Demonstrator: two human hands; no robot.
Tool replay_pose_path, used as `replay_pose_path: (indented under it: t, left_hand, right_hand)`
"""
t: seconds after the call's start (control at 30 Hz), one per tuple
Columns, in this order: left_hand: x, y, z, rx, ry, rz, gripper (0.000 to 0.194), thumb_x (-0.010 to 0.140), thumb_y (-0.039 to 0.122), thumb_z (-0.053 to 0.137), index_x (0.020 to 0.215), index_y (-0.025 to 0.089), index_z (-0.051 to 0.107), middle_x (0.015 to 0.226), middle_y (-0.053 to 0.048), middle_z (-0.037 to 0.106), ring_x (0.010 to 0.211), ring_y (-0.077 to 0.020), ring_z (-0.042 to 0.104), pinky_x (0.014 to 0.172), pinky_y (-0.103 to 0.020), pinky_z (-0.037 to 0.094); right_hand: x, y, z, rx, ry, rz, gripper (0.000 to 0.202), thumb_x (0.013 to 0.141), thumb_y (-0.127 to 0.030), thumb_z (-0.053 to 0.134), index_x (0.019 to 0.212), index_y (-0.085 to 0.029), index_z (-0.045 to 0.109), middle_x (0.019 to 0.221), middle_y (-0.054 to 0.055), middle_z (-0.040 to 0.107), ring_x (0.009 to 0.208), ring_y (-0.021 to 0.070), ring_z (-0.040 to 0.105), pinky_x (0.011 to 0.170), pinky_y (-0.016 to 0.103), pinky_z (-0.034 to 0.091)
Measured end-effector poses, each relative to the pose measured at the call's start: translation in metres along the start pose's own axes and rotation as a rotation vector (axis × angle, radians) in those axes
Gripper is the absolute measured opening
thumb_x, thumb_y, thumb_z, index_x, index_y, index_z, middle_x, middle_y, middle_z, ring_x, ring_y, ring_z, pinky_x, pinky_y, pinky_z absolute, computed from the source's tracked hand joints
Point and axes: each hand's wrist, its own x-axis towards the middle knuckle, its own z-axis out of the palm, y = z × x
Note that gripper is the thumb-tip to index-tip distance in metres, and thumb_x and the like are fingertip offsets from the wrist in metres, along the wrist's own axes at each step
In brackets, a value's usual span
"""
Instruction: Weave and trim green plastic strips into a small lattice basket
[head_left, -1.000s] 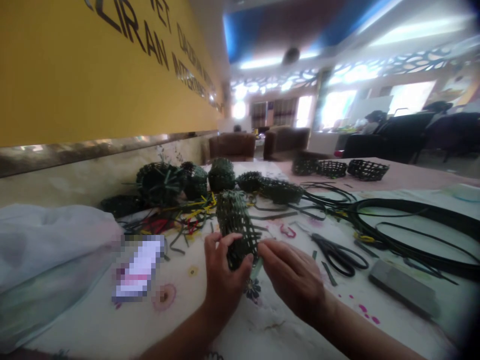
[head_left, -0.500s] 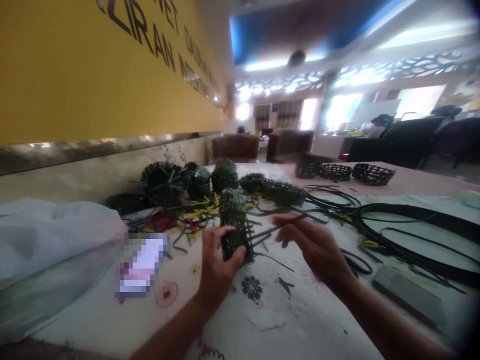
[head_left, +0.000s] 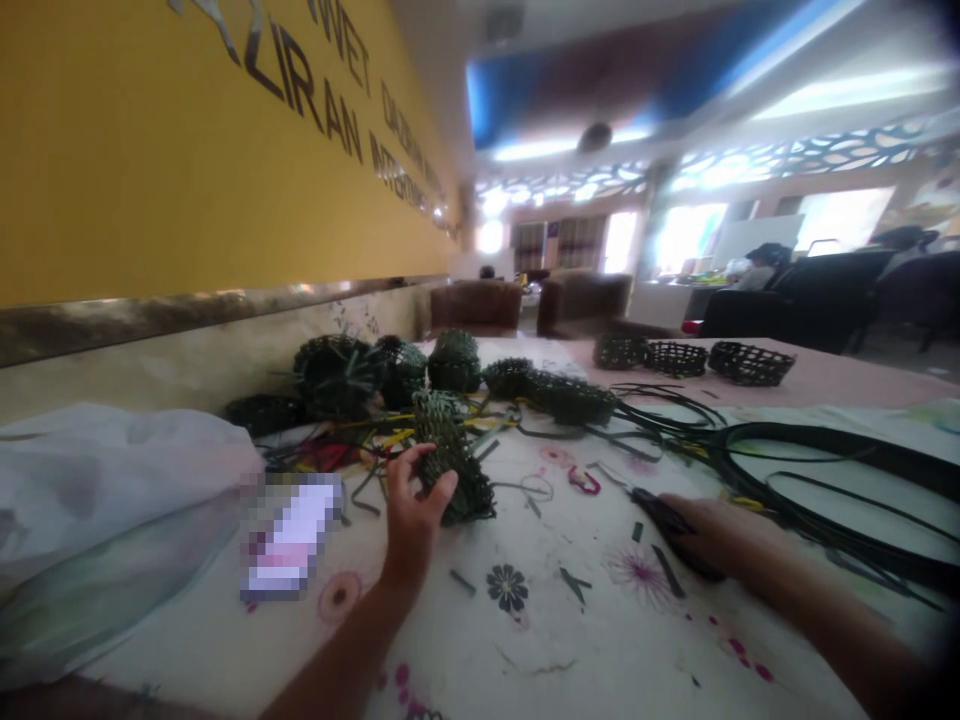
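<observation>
My left hand [head_left: 412, 515] grips a small dark green woven basket [head_left: 461, 480] by its side, thumb and fingers round it. The basket leans on the flowered tablecloth [head_left: 540, 640], and loose strip ends show at its right. Off to the right, my right hand [head_left: 709, 535] is closed over the black handles of a pair of scissors [head_left: 660, 515], whose blades point away to the left. Some of its fingers are hidden behind the handles. Short cut strip pieces [head_left: 575, 585] lie between the two hands.
Several finished-looking woven baskets [head_left: 454, 362] stand along the back, with more baskets [head_left: 750, 362] at the far right. Coiled dark strips [head_left: 892, 460] cover the right side. A white plastic bag [head_left: 127, 480] and a blurred-out phone-like object [head_left: 296, 540] lie left.
My right hand has let go of the strip by the basket and moved right and down onto the scissors. The left hand has shifted slightly left, tilting the basket.
</observation>
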Motion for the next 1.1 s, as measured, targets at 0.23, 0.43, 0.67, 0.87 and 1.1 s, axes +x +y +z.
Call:
replay_pose_path:
  t: [0.23,0.43,0.67,0.87,1.1]
  left_hand:
    - [0.011,-0.005,-0.001,-0.370,-0.023,-0.230,0.046,0.071,0.035,0.074,0.113,0.024,0.059,0.100,-0.001,0.062,0.092,-0.0160,0.058,0.080,-0.026,0.046]
    - [0.011,0.002,0.000,-0.535,-0.079,-0.376,0.051,0.068,0.035,0.077,0.114,0.025,0.057,0.100,0.000,0.063,0.084,-0.0142,0.060,0.069,-0.024,0.048]
    - [0.011,0.001,0.002,-0.544,-0.085,-0.365,0.052,0.067,0.033,0.078,0.114,0.025,0.058,0.101,0.001,0.065,0.081,-0.0131,0.063,0.068,-0.021,0.049]
    - [0.007,-0.006,0.004,-0.470,-0.092,-0.347,0.050,0.070,0.035,0.077,0.115,0.027,0.058,0.107,0.000,0.063,0.085,-0.0135,0.063,0.069,-0.022,0.050]
    - [0.003,-0.006,0.007,-0.427,-0.046,-0.273,0.052,0.068,0.036,0.077,0.114,0.025,0.056,0.107,-0.002,0.062,0.089,-0.0163,0.062,0.077,-0.027,0.050]
  right_hand:
    - [0.007,-0.003,-0.011,0.146,-0.043,0.051,0.056,0.077,-0.025,0.058,0.132,-0.016,0.055,0.098,0.014,0.074,0.087,0.0305,0.069,0.064,0.032,0.044]
    - [0.007,-0.011,-0.014,0.571,-0.092,0.090,0.046,0.080,-0.030,0.054,0.123,-0.012,0.052,0.069,0.005,0.069,0.056,0.0195,0.064,0.052,0.026,0.044]
    - [0.011,-0.014,-0.002,0.357,-0.026,0.066,0.044,0.065,-0.035,0.073,0.106,-0.017,0.071,0.107,0.015,0.072,0.106,0.0349,0.064,0.079,0.034,0.049]
    - [0.003,-0.028,-0.022,0.686,-0.162,0.165,0.050,0.074,-0.050,0.066,0.109,-0.015,0.068,0.063,0.005,0.063,0.045,0.0200,0.058,0.044,0.030,0.042]
    - [-0.025,-0.066,-0.049,1.398,-0.209,-0.315,0.078,0.070,-0.067,0.070,0.126,-0.016,0.052,0.082,0.003,0.056,0.069,0.0147,0.049,0.059,0.026,0.039]
